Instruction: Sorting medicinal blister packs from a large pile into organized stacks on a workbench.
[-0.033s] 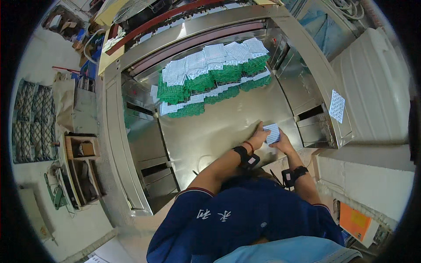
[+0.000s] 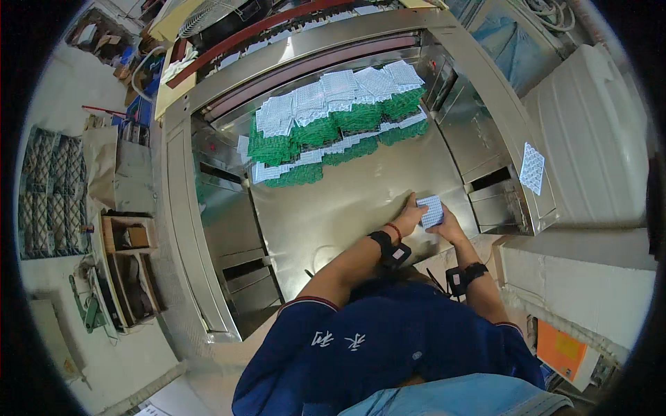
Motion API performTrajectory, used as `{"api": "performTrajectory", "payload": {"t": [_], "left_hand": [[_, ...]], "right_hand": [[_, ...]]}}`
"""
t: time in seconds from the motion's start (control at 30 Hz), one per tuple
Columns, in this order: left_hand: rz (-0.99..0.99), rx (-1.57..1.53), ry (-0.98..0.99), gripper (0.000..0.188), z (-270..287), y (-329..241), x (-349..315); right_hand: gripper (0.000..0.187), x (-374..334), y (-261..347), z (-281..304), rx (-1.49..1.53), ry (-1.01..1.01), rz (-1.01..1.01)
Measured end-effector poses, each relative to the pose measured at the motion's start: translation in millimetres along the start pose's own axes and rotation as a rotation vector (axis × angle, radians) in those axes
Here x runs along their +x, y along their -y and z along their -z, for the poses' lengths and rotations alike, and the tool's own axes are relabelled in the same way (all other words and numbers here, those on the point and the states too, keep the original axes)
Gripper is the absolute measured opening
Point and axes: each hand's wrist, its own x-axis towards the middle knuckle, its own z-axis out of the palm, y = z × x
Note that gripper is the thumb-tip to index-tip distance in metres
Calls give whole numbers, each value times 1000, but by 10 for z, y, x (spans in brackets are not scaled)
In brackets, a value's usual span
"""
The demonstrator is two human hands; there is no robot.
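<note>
As the left forearm slants rightward and the right forearm leftward, the left hand grips a small patterned whitish stack by its left side and the right hand clasps its right side. Between them, the stack sits over the metal worktop's near right part, patterned face up.

Two white characters side by side on a dark blue shirt, dark marks on a white sheet, too small to read
</note>
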Motion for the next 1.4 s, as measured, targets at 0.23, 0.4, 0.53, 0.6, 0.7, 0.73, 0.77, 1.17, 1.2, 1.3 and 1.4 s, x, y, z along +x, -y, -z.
{"api": "performTrajectory", "payload": {"t": [0.23,0.4,0.53,0.6,0.7,0.73,0.77,1.17,1.2,1.3,1.4], "left_hand": [[-402,953,211,64,459,-267,-170],[-27,107,-78,39,1104,-209,-176],[-540,693,-299,35,2575,29,-681],[-697,1108,-307,33,2503,-148,-826],[-138,-410,-585,32,2842,-142,-1313],[-138,-493,-650,26,3007,-69,-1489],[-146,-577,-658,25,3198,-23,-1645],[-379,-842,-772,28,4637,-725,-1749],[-417,-857,-798,26,4728,-843,-1704],[-484,-901,-857,23,4888,-1162,-1474],[-510,-943,-919,22,5156,-1324,-1300]], "right_hand": [[100,-106,12,111,14,-16,-11],[96,-152,-381,327,249,-26,10],[82,-71,-459,224,437,47,60],[74,-189,-835,515,418,-120,64],[63,-254,-900,381,600,-237,-16],[58,-259,-819,251,657,-259,-57],[54,-276,-738,132,714,-286,-97],[17,-700,362,-405,-68,-487,274],[16,-689,508,-524,-118,-470,291],[15,-651,777,-839,-155,-416,378],[14,-597,894,-1165,-148,-357,381]]}}
